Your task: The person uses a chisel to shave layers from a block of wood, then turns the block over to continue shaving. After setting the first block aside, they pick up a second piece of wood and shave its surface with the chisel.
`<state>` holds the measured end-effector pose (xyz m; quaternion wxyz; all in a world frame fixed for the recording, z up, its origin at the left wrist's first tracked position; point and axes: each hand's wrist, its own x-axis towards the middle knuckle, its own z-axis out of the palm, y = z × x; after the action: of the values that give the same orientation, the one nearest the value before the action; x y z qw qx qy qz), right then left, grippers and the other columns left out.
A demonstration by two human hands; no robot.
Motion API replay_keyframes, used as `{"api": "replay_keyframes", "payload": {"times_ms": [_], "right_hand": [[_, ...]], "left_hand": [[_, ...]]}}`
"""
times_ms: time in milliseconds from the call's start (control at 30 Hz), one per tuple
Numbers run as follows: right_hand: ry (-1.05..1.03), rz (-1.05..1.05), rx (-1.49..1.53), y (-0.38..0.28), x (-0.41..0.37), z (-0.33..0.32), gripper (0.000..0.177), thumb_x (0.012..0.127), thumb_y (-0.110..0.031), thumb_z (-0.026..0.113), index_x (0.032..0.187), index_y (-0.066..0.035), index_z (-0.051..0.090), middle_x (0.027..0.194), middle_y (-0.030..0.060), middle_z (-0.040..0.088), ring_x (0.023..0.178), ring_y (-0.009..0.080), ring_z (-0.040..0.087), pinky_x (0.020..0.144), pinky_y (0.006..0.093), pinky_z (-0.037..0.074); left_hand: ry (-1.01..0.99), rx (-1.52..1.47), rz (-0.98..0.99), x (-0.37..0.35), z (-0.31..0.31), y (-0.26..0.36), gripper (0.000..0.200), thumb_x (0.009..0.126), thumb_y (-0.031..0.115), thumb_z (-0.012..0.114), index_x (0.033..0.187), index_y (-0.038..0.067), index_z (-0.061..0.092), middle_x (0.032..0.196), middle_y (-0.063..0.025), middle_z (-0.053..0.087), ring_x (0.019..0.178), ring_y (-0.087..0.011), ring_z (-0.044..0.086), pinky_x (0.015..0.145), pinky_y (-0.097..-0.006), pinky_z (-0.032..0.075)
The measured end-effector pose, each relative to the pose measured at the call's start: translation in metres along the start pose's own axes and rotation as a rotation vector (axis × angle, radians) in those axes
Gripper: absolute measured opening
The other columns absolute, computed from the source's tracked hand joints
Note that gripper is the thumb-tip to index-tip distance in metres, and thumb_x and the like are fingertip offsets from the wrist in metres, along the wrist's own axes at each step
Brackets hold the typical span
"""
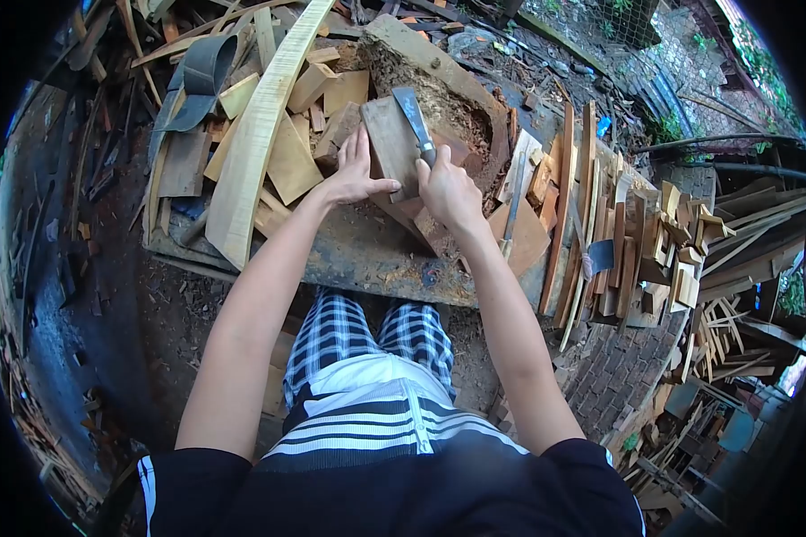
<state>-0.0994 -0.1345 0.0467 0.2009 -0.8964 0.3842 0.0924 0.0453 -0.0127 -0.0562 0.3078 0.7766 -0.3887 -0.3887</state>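
Observation:
A flat greyish-brown wooden block (390,143) leans tilted over the workbench. My left hand (354,174) grips it along its left edge, fingers up the side and thumb across its lower corner. My right hand (450,190) is closed around the dark handle of a putty knife (408,112). The broad metal blade points away from me and overlaps the right edge of the block. Beneath and behind the block lie wooden pieces and a large hollowed, rough timber (439,67) with crumbly brown material in it.
A long pale curved plank (264,134) slants across the bench (331,255) on my left, among wood offcuts (293,161). A curled dark sheet (208,76) lies farther left. Several narrow strips (560,206) and a stack of small wood pieces (667,246) sit to the right.

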Motion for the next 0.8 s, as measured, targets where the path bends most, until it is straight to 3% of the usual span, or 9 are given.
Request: {"api": "replay_keyframes", "payload": {"times_ms": [433, 600, 800], "right_hand": [[0.012, -0.008, -0.004, 0.016, -0.032, -0.002, 0.038, 0.098, -0.039, 0.048, 0.108, -0.002, 0.046, 0.081, 0.0290, 0.068, 0.079, 0.0479, 0.068, 0.071, 0.0552, 0.054], [0.022, -0.039, -0.001, 0.026, -0.055, 0.009, 0.043, 0.098, -0.040, 0.048, 0.115, 0.000, 0.046, 0.080, 0.0285, 0.068, 0.077, 0.0475, 0.068, 0.070, 0.0559, 0.054], [0.025, -0.023, 0.036, 0.014, -0.015, 0.006, 0.042, 0.098, -0.040, 0.047, 0.113, -0.001, 0.045, 0.085, 0.0297, 0.068, 0.082, 0.0477, 0.067, 0.073, 0.0559, 0.054]], "left_hand": [[0.029, -0.006, 0.037, 0.006, 0.007, -0.003, 0.146, 0.064, 0.070, 0.076, 0.150, -0.006, -0.015, 0.159, -0.0297, -0.009, 0.147, -0.0442, -0.012, 0.120, -0.0506, -0.001], [0.034, -0.016, 0.028, 0.001, 0.003, -0.004, 0.144, 0.066, 0.069, 0.075, 0.151, -0.006, -0.014, 0.159, -0.0302, -0.007, 0.148, -0.0430, -0.011, 0.121, -0.0496, 0.000], [0.026, 0.005, 0.018, 0.001, 0.002, -0.002, 0.144, 0.067, 0.070, 0.075, 0.151, -0.005, -0.014, 0.158, -0.0309, -0.007, 0.148, -0.0425, -0.011, 0.121, -0.0484, -0.001]]}}
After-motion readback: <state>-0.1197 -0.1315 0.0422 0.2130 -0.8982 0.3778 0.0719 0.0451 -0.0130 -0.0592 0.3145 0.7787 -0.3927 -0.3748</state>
